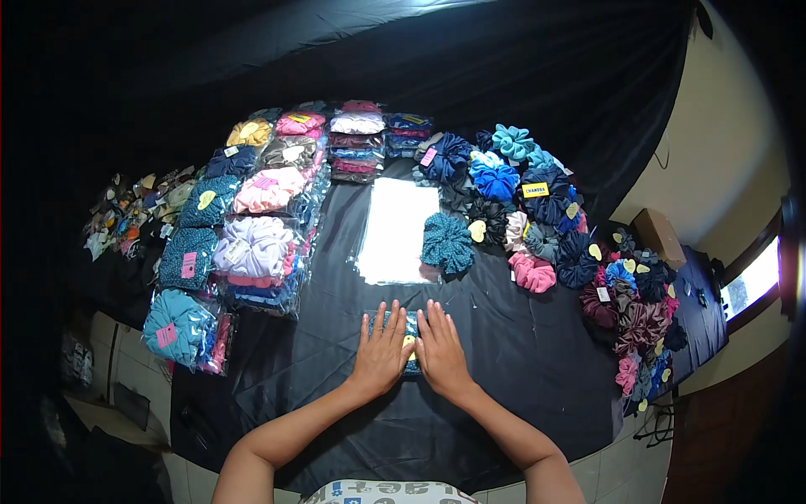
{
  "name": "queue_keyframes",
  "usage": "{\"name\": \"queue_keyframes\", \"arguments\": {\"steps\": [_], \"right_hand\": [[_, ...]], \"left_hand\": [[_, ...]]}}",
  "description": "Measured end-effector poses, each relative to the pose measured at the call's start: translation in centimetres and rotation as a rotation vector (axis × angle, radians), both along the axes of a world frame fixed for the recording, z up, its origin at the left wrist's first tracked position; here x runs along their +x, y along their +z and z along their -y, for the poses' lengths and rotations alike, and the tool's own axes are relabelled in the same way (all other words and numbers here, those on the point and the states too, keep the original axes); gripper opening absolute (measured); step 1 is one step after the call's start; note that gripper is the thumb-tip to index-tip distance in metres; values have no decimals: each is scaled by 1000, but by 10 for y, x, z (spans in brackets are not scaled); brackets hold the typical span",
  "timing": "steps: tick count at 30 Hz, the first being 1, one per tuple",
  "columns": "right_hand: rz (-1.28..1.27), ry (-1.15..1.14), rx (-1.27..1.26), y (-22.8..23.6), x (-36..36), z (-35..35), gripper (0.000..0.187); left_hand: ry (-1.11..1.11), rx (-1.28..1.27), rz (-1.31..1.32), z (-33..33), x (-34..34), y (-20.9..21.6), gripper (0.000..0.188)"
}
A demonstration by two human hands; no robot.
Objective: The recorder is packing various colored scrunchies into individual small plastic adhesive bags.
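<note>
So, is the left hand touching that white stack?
Apart: the head view shows black cloth between the left hand and the near edge of the white stack.

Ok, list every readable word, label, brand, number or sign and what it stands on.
Yellow rectangular tag on a navy scrunchie: bold capitals, wording withheld.
Printed top: letters, partly cut off below, wording withheld.
Pink tag on the teal scrunchie, lower left: too small.
Yellow tag on the packet under the left hand and right hand: partly covered, unreadable.
Other tags: too small.
</note>
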State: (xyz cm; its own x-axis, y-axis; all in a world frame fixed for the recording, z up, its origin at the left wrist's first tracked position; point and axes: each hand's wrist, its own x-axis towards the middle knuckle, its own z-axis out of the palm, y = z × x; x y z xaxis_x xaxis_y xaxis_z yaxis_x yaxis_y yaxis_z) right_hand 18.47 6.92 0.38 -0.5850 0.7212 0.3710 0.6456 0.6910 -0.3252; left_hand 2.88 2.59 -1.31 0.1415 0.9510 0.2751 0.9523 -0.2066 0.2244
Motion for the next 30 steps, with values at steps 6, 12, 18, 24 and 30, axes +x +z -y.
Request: {"name": "queue_keyframes", "arguments": {"steps": [6, 12, 18, 24, 30], "right_hand": [[53, 13, -107, -16, 4, -1, 55], [100, 4, -127, -18, 3, -1, 57], [166, -13, -124, -15, 2, -1, 58], [183, -18, -141, -14, 2, -1, 59], [176, -18, -129, -16, 2, -2, 59]], "left_hand": [[-4, 17, 1, 1, -1, 1, 61], [-1, 18, -3, 0, -1, -1, 61], [2, 28, -8, -1, -1, -3, 61], [13, 48, -31, -2, -1, -8, 61], [5, 55, -28, -2, -1, -6, 60]]}}
